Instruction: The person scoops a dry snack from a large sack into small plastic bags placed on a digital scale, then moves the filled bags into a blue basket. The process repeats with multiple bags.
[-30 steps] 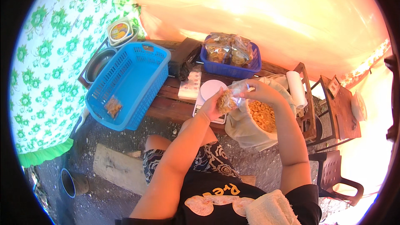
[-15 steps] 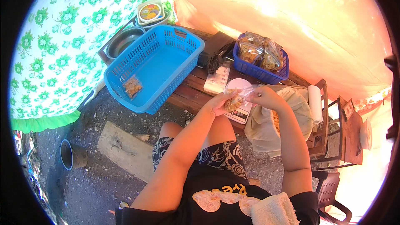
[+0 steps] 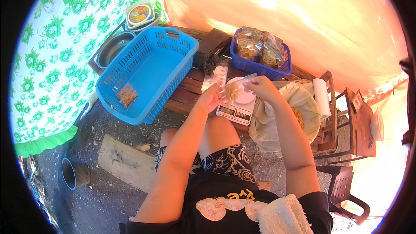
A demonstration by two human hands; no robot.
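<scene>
Over the white kitchen scale (image 3: 234,113) hangs a small clear plastic bag of yellowish snack chips (image 3: 232,92). My right hand (image 3: 262,87) is closed in a pinch on the bag's upper edge. Beside the bag's left side is my left hand (image 3: 211,98), its fingers apart and extended; whether a fingertip still touches the plastic is hard to tell. Part of the scale's round pan lies behind the bag, while its display and buttons show in front. Behind my left hand lies a stack of printed clear plastic bags (image 3: 215,77).
A light blue basket (image 3: 145,115) with one filled bag (image 3: 127,95) stands left. Behind the scale, a dark blue basket (image 3: 260,70) holds several filled bags. Right are a cloth-lined container (image 3: 271,123) of yellow snacks, a white roll (image 3: 321,97) and a brown chair (image 3: 342,193).
My left hand has loosened from around the bag's lower part and opened. The bag now hangs from my right hand, and more of the scale shows. The whole view has shifted slightly.
</scene>
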